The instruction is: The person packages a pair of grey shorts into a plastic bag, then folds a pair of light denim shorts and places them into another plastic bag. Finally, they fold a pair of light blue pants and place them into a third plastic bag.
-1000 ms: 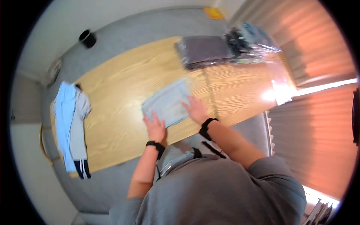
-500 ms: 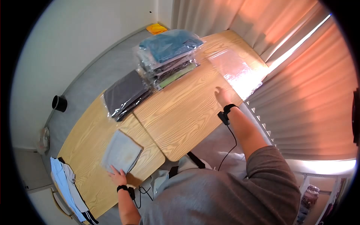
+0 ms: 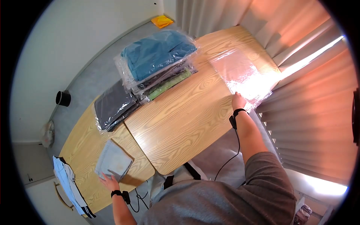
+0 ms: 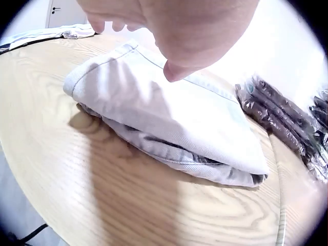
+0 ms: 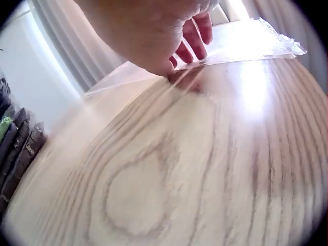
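Observation:
Folded light-blue denim (image 3: 114, 159) lies on the table's left part, its layered edge facing the camera in the left wrist view (image 4: 169, 113). My left hand (image 3: 109, 183) rests at its near left edge, fingers spread and thumb (image 4: 177, 70) over the cloth. Far to the right, my right hand (image 3: 239, 101) is at the near edge of flat clear plastic bags (image 3: 234, 67). The right wrist view shows its fingers (image 5: 192, 43) curled, pinching the edge of the plastic (image 5: 236, 46); the exact contact is partly hidden.
Bagged clothes stand in a stack (image 3: 159, 56) at the back, beside a dark bagged pile (image 3: 115, 105). A blue and grey garment (image 3: 69, 183) lies at the table's far left. A black bin (image 3: 63, 98) is on the floor, and a cable (image 3: 228, 161) hangs from my right wrist.
My right hand has left the denim and moved right to the plastic bags, its fingers now curled at their edge. My left hand has stayed by the denim. The head view has turned rightward.

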Demonstrator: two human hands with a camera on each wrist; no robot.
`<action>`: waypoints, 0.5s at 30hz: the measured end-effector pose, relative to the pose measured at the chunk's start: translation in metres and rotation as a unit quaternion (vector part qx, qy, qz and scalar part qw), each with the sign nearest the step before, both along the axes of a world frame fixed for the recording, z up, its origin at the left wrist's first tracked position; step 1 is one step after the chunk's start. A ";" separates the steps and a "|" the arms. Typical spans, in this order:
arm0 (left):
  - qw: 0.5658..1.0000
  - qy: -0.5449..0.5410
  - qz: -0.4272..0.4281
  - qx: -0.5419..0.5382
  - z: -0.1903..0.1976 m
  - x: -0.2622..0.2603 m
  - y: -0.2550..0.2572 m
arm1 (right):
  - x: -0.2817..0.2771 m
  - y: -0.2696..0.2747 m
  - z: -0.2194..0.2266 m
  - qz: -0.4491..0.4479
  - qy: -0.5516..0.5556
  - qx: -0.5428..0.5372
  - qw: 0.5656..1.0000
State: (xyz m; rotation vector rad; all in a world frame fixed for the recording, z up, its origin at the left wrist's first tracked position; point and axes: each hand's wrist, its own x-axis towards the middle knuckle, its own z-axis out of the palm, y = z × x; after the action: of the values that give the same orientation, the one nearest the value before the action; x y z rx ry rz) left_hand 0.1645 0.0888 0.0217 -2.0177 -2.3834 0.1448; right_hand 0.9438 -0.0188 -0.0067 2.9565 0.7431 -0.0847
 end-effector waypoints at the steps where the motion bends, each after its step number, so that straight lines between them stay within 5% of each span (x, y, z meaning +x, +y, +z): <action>1: 1.000 -0.009 0.010 -0.006 0.003 0.004 -0.001 | 0.000 -0.001 0.001 0.014 -0.012 -0.009 1.000; 5: 0.999 -0.032 0.016 0.002 -0.012 -0.002 -0.006 | 0.004 -0.001 0.005 0.023 -0.006 -0.035 0.999; 8: 0.997 -0.068 -0.003 0.023 -0.018 -0.002 -0.007 | -0.001 0.000 0.009 0.097 -0.145 0.039 0.984; 10: 0.998 -0.066 -0.004 0.019 -0.010 0.008 -0.009 | 0.006 0.005 0.001 0.055 -0.014 -0.005 0.998; 15: 0.998 -0.055 -0.014 0.011 -0.002 0.011 -0.013 | 0.009 0.011 0.003 0.049 0.008 -0.019 0.999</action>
State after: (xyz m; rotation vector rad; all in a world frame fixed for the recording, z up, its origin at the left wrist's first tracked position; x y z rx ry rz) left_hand 0.1760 0.0756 0.0195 -2.1000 -2.4075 0.0089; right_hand 0.9533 -0.0079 -0.0033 2.8817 0.8785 -0.1136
